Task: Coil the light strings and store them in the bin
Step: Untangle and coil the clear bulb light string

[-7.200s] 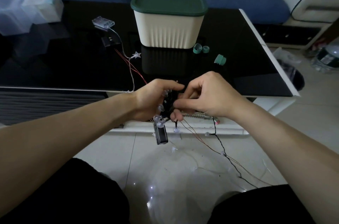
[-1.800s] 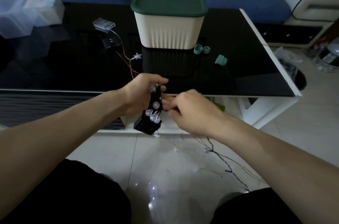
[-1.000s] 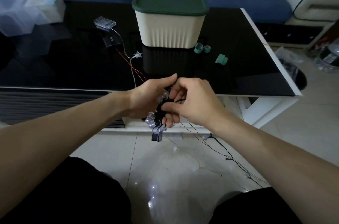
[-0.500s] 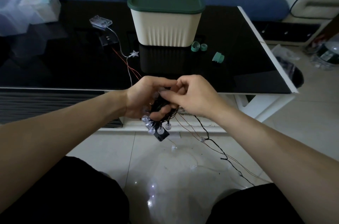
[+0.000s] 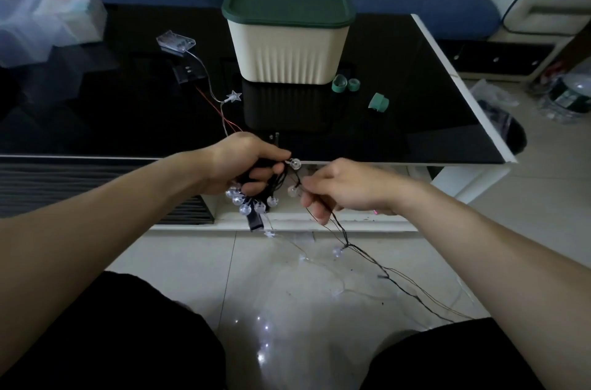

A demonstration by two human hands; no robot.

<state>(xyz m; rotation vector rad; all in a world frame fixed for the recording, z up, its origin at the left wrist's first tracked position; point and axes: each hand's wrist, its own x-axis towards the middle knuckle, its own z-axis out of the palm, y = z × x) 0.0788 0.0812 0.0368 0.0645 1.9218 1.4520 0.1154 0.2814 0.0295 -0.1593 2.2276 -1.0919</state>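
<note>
My left hand grips a coiled bundle of a black-wired light string, with several clear round bulbs and a black battery box hanging below the fingers. Just to its right, my right hand pinches the loose black wire, which trails down to the tiled floor between my knees. A cream bin with a green lid stands shut on the black table, beyond both hands. A second string with a star bulb and a clear battery box lies on the table left of the bin.
Three green rings lie on the glossy black table right of the bin. Clear plastic boxes sit at the far left. A blue sofa runs behind the table, and bags and clutter lie on the floor at right.
My right hand has come away from the bundle, moving right and down along the wire. The left hand still holds the coil, now with more loops than in the earliest frame.
</note>
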